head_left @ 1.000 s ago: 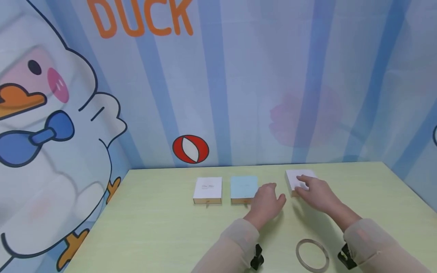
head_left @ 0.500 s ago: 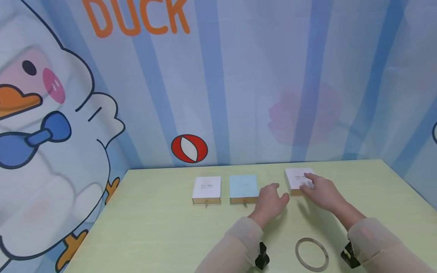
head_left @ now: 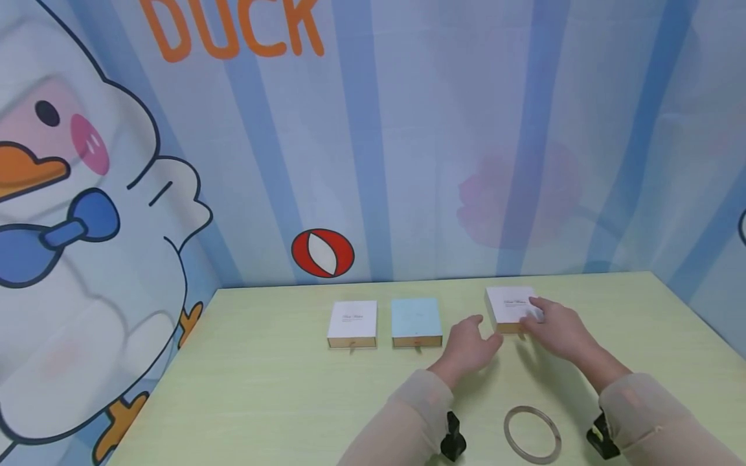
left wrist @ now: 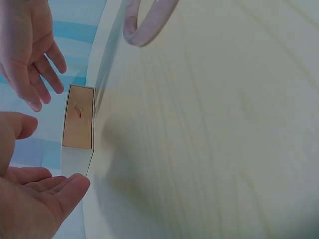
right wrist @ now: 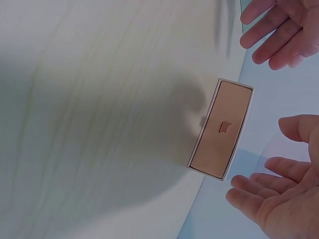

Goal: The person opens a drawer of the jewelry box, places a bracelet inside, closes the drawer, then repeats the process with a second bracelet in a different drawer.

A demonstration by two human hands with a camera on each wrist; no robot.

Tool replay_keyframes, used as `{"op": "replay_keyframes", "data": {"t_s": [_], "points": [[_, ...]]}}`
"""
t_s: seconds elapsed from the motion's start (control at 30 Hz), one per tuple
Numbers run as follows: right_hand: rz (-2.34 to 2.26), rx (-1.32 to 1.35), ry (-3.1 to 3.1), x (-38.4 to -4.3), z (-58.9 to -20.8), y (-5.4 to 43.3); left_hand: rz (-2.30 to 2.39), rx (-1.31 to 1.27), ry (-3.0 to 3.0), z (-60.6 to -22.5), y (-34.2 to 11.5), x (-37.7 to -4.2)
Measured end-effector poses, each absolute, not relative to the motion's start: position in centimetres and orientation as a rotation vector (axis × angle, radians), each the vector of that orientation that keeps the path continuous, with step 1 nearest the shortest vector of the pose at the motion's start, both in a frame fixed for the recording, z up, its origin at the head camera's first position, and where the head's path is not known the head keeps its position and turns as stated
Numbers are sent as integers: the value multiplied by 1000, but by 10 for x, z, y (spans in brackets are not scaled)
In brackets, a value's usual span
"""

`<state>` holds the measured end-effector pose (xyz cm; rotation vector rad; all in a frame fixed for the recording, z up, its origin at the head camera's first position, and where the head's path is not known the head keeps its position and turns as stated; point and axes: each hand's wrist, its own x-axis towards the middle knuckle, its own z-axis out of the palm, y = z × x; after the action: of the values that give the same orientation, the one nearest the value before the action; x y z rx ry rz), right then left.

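Note:
A white drawer box (head_left: pixel 508 304) with a tan front (right wrist: pixel 222 130) and a small pull tab stands at the table's back right. My right hand (head_left: pixel 561 330) is at its right side, fingers loosely extended; in the head view they overlap its right edge. In the right wrist view that hand (right wrist: pixel 286 194) appears apart from the box. My left hand (head_left: pixel 471 348) hovers to the box's front left, thumb and fingers spread, holding nothing. The left wrist view has the box (left wrist: pixel 79 117) between my left hand (left wrist: pixel 37 201) and right hand (left wrist: pixel 32 50).
A light blue box (head_left: pixel 416 318) and another white box (head_left: pixel 352 320) stand in a row to the left. A pale bangle (head_left: pixel 533 435) lies near the front, between my forearms. Behind the table (head_left: pixel 262 388) hangs a duck-printed curtain (head_left: pixel 419 142).
Both hands have shifted to the right. The right hand has slid from over the box's top to its right side, and the left hand no longer overlaps the blue box. The boxes stay put.

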<state>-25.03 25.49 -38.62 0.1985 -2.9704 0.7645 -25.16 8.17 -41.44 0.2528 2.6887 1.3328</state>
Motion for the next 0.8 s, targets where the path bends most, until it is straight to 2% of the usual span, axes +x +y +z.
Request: {"op": "replay_keyframes", "data": {"t_s": [0.4, 0.8], "points": [[780, 127, -3039, -251, -388, 262, 1359, 279, 2573, -419, 89, -254], [760, 168, -3037, -252, -394, 267, 1392, 275, 2539, -418, 97, -252]]}}
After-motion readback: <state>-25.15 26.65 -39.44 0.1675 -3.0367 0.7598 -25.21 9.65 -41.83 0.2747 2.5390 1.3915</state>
